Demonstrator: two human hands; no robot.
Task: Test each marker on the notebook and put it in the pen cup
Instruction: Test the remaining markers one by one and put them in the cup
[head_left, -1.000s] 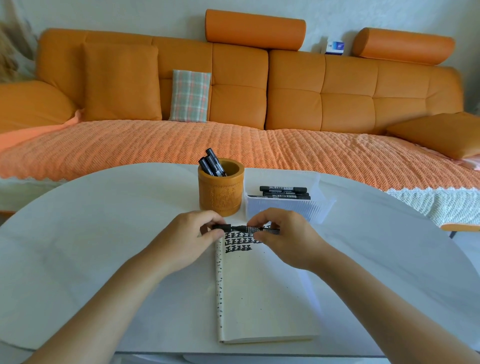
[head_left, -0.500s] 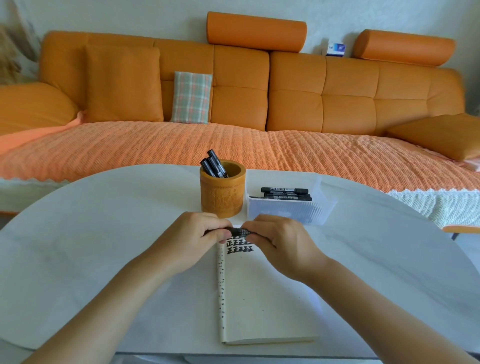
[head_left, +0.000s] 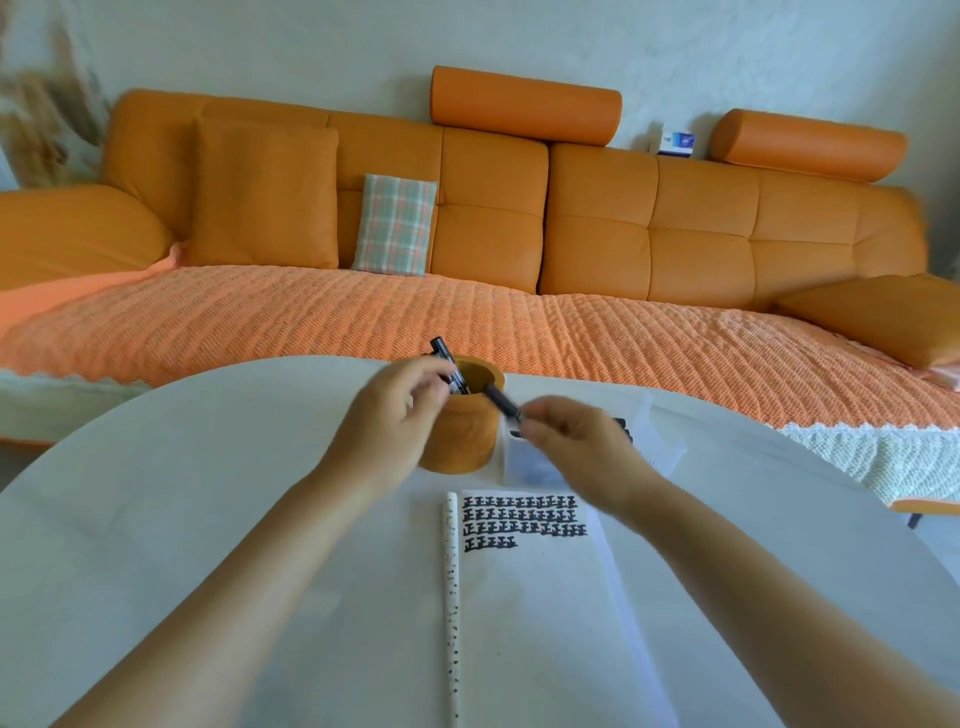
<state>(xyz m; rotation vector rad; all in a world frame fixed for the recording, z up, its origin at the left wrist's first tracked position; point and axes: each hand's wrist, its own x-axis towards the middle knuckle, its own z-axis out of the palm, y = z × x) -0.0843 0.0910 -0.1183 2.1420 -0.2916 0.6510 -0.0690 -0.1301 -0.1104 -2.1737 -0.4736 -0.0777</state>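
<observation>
A slim black marker, tilted over the pen cup, is pinched in the right hand. The left hand is blurred — its grip cannot be told.

There are two hands: one left hand and one right hand. One pen cup, one notebook, one table, one clear box. One marker is in the right hand; maybe two more markers stand in the cup, but they are blurry. One sofa, one checked pillow, two rolls.
</observation>
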